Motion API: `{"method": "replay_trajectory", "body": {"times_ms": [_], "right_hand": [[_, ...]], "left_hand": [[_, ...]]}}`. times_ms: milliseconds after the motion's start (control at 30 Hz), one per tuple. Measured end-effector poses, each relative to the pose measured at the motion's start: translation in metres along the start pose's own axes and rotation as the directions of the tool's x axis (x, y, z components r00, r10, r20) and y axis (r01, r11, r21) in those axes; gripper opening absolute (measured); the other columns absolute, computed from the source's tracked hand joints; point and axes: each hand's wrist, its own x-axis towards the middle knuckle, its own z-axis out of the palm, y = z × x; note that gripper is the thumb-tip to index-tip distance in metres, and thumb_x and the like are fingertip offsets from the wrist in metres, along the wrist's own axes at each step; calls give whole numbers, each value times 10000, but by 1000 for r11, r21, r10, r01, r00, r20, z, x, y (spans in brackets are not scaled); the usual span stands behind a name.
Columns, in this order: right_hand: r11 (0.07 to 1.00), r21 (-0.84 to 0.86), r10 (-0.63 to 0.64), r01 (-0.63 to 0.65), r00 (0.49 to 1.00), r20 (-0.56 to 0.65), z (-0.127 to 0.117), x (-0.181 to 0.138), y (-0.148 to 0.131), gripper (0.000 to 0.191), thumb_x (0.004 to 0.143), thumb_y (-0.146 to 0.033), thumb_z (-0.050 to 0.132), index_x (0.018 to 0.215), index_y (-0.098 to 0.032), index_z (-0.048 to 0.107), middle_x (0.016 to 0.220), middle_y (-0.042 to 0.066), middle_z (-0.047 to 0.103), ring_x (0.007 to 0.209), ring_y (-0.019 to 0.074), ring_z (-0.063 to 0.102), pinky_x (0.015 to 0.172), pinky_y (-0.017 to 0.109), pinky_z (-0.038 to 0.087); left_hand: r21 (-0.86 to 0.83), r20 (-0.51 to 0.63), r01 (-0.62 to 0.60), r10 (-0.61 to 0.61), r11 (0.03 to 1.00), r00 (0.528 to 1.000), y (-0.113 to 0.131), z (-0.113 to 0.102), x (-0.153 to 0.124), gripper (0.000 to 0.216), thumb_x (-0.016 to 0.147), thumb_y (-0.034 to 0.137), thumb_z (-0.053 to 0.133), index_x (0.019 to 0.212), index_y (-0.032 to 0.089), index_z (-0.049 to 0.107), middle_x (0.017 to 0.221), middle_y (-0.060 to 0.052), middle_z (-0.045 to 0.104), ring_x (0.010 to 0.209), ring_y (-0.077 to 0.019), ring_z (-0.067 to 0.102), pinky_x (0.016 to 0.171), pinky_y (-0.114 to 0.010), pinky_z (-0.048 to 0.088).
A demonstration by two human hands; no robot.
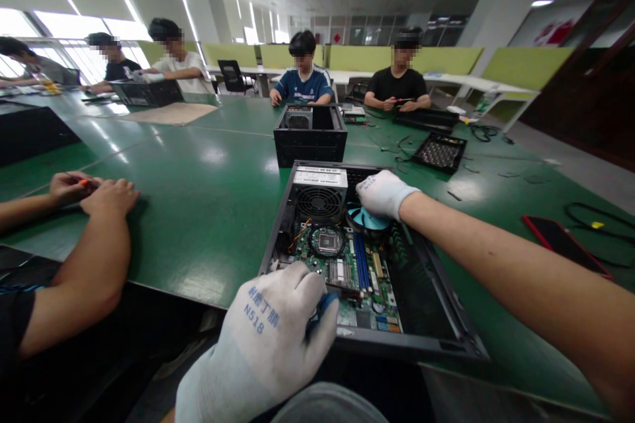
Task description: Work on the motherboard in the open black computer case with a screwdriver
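- Right hand [384,193]: white glove, fingers curled down at the far edge of a blue-and-black fan [366,218]. Contact appears made; the fingertips are hidden, so whether they grip the fan cannot be told.
- Left hand [272,324]: white glove printed "N518", fingers bent over the near part of the open computer case [411,342], thumb towards the right. The fingertips are largely concealed; whether they grasp anything cannot be told.
- Computer case: lies open side up, directly under both sets of fingers, on a green table [208,178].
- Fan: directly below the right fingers, inside the case.
- Power supply [320,195]: just left of the right fingers, its round grille facing the near side.
- Motherboard [351,312]: beyond and to the right of the left fingers, nearer the wearer than the right fingers.
- Processor socket [328,241]: between the two sets of fingers, encircled by a black ring.
- Blue memory slots [360,261]: right of the socket, on the near side of the right fingers.
- Second case [310,145]: stands beyond the right fingers and to their left.
- Red-edged black device [565,244]: well to the right of the right fingers.
- Co-worker's hands [94,190]: well left of the left fingers, near an orange item.
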Motion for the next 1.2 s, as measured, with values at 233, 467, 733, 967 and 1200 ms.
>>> {"method": "replay_trajectory", "body": {"times_ms": [233, 467, 733, 967, 1200], "right_hand": [[996, 50, -74, 73, 997, 30, 3, -23, -6, 782, 894, -758, 405, 1059, -78, 753, 1028, 230, 760, 1037, 381, 714, 922, 500, 479], [994, -60, -91, 92, 996, 16, 0, -24, -2, 506, 905, -559, 564, 1101, -135, 759, 1060, 193, 769, 1035, 336, 715, 863, 423, 458], [997, -73, -5, 6, 1000, 2, 1, -10, 11, 409, 958, -480, 545, 1179, -212, 761, 1124, 147, 776, 1055, 307, 702, 859, 400, 423], [997, -74, -11, 8, 999, -30, 4, -9, 12, 502, 911, -597, 571, 1185, -220, 755, 1143, 159, 753, 1094, 339, 657, 883, 417, 415], [1000, -2, 2, -2, 977, -211, 4, -26, 18, 609, 789, -627, 650, 1170, -156, 705, 1128, 203, 698, 1048, 372, 623, 850, 426, 434]], "left_hand": [[-8, -12, 5, -5, 1000, 1000, 0, 0, 0, 175, 1003, 331, 466, 847, 257, 492, 824, 4, 584, 714, -206, 583, 624, -363, 380], [20, -11, -2, 3, 1000, 1000, -1, 0, 0, 178, 1001, 334, 470, 841, 258, 493, 827, 0, 589, 730, -217, 596, 634, -378, 389], [10, -34, -17, 17, 1000, 999, 2, -2, 1, 185, 990, 316, 485, 816, 253, 487, 803, 2, 574, 686, -199, 571, 607, -364, 363], [27, -25, 0, 1, 1000, 1000, 1, -1, 1, 194, 994, 327, 488, 815, 250, 488, 800, -1, 577, 695, -196, 574, 621, -361, 362], [14, -34, -17, 17, 1000, 999, 1, -3, 1, 174, 989, 321, 488, 831, 249, 495, 814, -7, 598, 717, -198, 588, 631, -356, 374]]}}
